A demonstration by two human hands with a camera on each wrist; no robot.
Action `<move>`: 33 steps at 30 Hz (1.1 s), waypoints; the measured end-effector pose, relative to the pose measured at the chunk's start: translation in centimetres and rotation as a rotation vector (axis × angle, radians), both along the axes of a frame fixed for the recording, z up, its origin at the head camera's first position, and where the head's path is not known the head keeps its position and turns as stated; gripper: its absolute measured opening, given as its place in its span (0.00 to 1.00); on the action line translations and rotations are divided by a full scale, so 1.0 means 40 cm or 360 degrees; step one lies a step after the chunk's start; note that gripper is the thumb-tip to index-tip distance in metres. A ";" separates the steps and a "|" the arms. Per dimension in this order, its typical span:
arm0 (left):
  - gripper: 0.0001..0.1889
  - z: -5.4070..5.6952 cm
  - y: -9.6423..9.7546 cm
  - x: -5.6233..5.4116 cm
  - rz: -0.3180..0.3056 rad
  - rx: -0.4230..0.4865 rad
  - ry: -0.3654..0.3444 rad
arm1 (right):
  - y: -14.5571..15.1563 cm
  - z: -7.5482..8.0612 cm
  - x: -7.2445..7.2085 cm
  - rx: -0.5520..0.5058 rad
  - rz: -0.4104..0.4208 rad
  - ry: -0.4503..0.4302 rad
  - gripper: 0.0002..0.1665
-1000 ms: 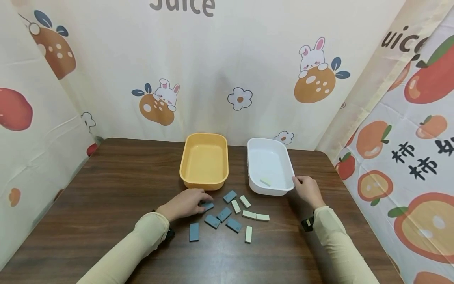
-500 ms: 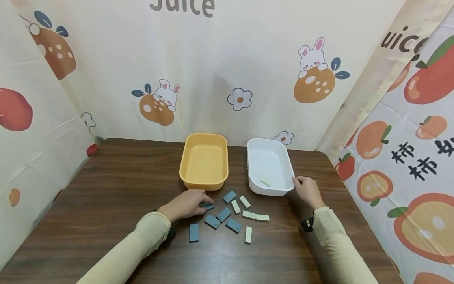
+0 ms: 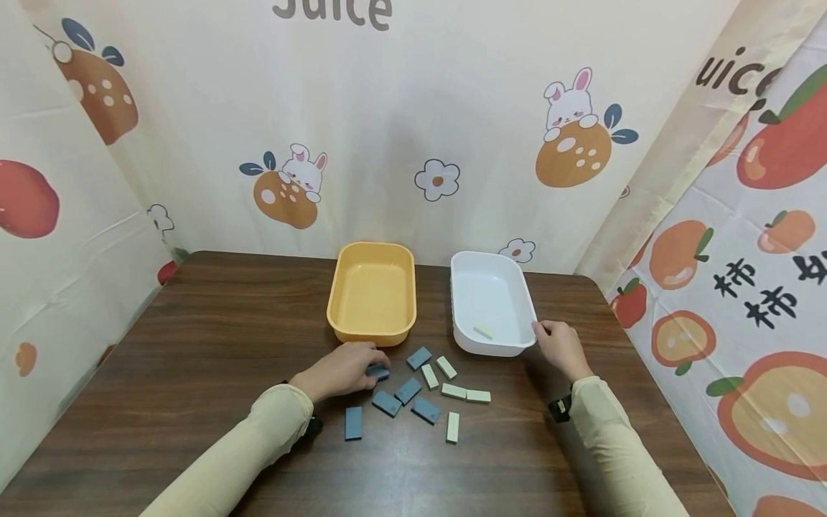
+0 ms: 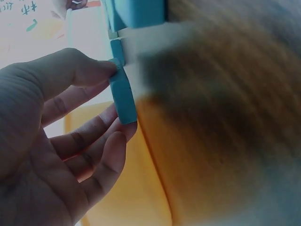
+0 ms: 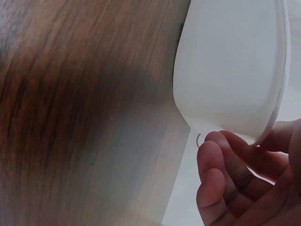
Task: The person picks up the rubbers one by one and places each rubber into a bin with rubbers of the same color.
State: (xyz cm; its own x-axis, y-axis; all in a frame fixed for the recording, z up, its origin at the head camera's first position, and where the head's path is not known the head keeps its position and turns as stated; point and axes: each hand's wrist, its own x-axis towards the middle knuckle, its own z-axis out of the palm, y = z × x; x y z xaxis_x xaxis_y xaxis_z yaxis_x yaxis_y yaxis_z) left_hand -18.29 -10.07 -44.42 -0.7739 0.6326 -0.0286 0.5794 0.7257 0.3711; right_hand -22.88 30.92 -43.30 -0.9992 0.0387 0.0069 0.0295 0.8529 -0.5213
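My left hand [image 3: 342, 370] pinches a small flat blue block [image 4: 123, 96] between thumb and fingertips, just in front of the yellow bin [image 3: 371, 337]. In the left wrist view the block stands on edge in the grip, with the other fingers loosely bent below it. At the right, my right hand [image 3: 561, 348] holds the near right corner of the white bin [image 3: 491, 350]. Its thumb and fingers are at the rim in the right wrist view. One pale green block [image 3: 483, 332] lies inside the white bin.
Several more blue blocks [image 3: 425, 410] lie scattered on the dark wooden table [image 3: 245, 316] in front of the bins. To their right are several pale green blocks [image 3: 454, 391]. A printed curtain [image 3: 400, 129] hangs behind the table's back edge.
The blue block at my left fingertips has shifted slightly and is raised a little, moving with the hand. My right hand and both bins have stayed put.
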 end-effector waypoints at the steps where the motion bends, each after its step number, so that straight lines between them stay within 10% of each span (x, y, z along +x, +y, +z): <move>1: 0.14 0.001 0.000 0.000 0.0006 0.0007 0.0006 | 0.001 0.000 0.000 0.0003 0.0000 0.0002 0.26; 33: 0.16 0.061 -0.016 -0.010 0.0243 0.0390 0.0319 | 0.000 -0.012 0.001 0.0029 -0.0005 0.0036 0.27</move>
State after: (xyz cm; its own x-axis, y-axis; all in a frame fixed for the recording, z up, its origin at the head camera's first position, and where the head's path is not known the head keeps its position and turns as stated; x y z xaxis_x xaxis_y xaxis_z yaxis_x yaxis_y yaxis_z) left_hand -18.70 -10.71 -42.00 -0.8351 0.4782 0.2718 0.5499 0.7133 0.4346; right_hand -22.83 30.94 -43.80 -0.9987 0.0413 0.0302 0.0203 0.8622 -0.5062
